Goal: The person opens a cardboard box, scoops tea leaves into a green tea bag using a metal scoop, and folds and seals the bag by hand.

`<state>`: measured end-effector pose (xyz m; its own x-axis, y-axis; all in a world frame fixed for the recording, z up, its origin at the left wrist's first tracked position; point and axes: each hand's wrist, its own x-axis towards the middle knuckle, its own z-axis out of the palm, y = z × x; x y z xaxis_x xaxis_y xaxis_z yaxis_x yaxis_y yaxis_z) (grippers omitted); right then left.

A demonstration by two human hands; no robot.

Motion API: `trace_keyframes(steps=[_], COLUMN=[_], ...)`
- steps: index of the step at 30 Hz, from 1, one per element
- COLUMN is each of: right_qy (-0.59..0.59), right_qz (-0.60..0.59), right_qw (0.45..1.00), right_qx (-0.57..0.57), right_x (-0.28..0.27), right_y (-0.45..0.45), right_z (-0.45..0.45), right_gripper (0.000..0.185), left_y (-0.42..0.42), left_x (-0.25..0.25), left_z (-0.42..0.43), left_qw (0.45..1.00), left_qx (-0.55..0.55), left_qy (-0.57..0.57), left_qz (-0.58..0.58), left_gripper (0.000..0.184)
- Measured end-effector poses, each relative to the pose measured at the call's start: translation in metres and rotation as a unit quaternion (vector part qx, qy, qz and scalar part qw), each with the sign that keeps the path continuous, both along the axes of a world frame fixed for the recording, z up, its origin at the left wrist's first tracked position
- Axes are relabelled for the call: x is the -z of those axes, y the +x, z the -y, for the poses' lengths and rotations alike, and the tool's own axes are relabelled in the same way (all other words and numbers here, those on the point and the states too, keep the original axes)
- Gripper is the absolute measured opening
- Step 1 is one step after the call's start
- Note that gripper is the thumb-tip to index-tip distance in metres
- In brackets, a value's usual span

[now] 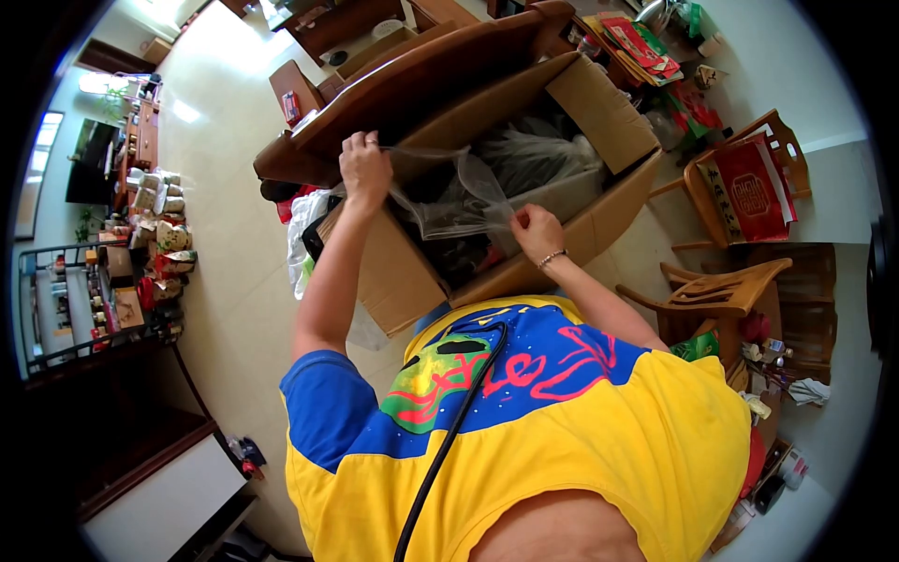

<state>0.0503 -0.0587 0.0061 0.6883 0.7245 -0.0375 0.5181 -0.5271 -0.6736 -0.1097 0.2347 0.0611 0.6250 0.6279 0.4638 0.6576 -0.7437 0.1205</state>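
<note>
A clear plastic bag (449, 214) is stretched between my two hands over an open cardboard box (599, 220). My left hand (366, 171), its fingers closed, pinches the bag's left end above the box's left side. On the right, my right hand (537, 234) pinches the other end near the box's front edge, with a bracelet on the wrist. Inside the box lie a bundle in translucent plastic (552, 150) and dark items that I cannot make out. One flap (389, 272) of the box hangs open towards the lower left.
Behind the box stands a curved wooden piece of furniture (421, 70). To the right are wooden chairs (721, 286) and a red bag (752, 190). White cloth (307, 229) lies left of the box. Packages (164, 234) and a rack (70, 309) stand far left.
</note>
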Motion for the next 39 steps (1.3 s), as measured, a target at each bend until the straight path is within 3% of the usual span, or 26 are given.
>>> trace_keyframes(steps=[4, 6, 8, 9, 10, 11, 12, 14, 16, 17, 21, 24, 26, 27, 29, 31, 34, 36, 39], right_qy=[0.085, 0.095, 0.081, 0.045, 0.009, 0.008, 0.01, -0.005, 0.041, 0.029, 0.008, 0.02, 0.013, 0.006, 0.016, 0.072, 0.137, 0.14, 0.012], right_qz=[0.11, 0.213, 0.22, 0.2, 0.18, 0.154, 0.155, 0.101, 0.081, 0.016, -0.064, -0.06, -0.041, -0.023, 0.006, 0.078, 0.18, 0.172, 0.076], right_qw=[0.99, 0.97, 0.969, 0.975, 0.979, 0.984, 0.984, 0.995, 0.996, 0.999, 0.997, 0.997, 0.998, 0.999, 1.0, 0.994, 0.974, 0.975, 0.997], right_qx=[-0.032, -0.074, -0.071, -0.085, -0.098, -0.088, -0.09, -0.012, 0.013, 0.011, 0.04, 0.051, 0.04, 0.028, 0.023, 0.002, -0.021, -0.024, 0.002], right_x=[-0.017, -0.021, -0.02, -0.012, -0.01, -0.008, -0.008, -0.006, -0.005, -0.005, 0.003, 0.002, -0.004, -0.012, -0.03, -0.035, -0.04, -0.04, -0.039], right_y=[-0.004, -0.006, -0.007, -0.004, 0.001, 0.007, 0.014, 0.028, 0.047, 0.057, 0.067, 0.065, 0.064, 0.061, 0.052, 0.044, 0.032, 0.027, 0.034], right_z=[-0.024, -0.042, -0.059, -0.069, -0.079, -0.088, -0.096, -0.104, -0.107, -0.107, -0.109, -0.108, -0.107, -0.106, -0.103, -0.105, -0.121, -0.133, -0.149], right_gripper=[0.04, 0.055, 0.053, 0.047, 0.041, 0.022, 0.022, 0.015, 0.015, 0.016, 0.017, 0.017, 0.021, 0.025, 0.032, 0.051, 0.049, 0.042, 0.02], left_y=[0.002, -0.007, -0.015, -0.02, -0.023, -0.025, -0.028, -0.038, -0.049, -0.056, -0.06, -0.049, -0.043, -0.039, -0.026, -0.012, 0.017, 0.035, 0.044], left_x=[-0.02, -0.007, 0.008, 0.022, 0.03, 0.037, 0.04, 0.029, 0.026, 0.037, 0.018, -0.016, -0.029, -0.025, -0.013, -0.008, -0.01, -0.008, 0.011], left_z=[0.07, 0.1, 0.128, 0.131, 0.129, 0.125, 0.122, 0.12, 0.113, 0.111, 0.113, 0.121, 0.124, 0.121, 0.105, 0.088, 0.068, 0.053, 0.02], left_qw=[0.977, 0.93, 0.928, 0.932, 0.932, 0.919, 0.9, 0.916, 0.9, 0.913, 0.91, 0.886, 0.934, 0.934, 0.97, 0.984, 0.993, 0.994, 0.999], left_qx=[0.213, 0.335, 0.295, 0.308, 0.306, 0.29, 0.27, 0.261, 0.276, 0.263, 0.228, 0.182, 0.193, 0.196, 0.182, 0.145, 0.112, 0.098, -0.036], left_qy=[0.014, -0.143, -0.166, -0.119, -0.118, -0.14, -0.162, -0.17, -0.201, -0.214, -0.26, -0.321, -0.273, -0.273, -0.142, -0.082, -0.002, 0.045, 0.015], left_qz=[0.025, -0.042, -0.154, -0.153, -0.152, -0.227, -0.299, -0.254, -0.271, -0.228, -0.228, -0.281, -0.124, -0.124, 0.074, 0.068, 0.043, 0.028, -0.036], left_gripper=[0.048, 0.052, 0.053, 0.035, 0.035, 0.027, 0.02, 0.016, 0.015, 0.018, 0.016, 0.023, 0.029, 0.029, 0.026, 0.033, 0.042, 0.046, 0.05])
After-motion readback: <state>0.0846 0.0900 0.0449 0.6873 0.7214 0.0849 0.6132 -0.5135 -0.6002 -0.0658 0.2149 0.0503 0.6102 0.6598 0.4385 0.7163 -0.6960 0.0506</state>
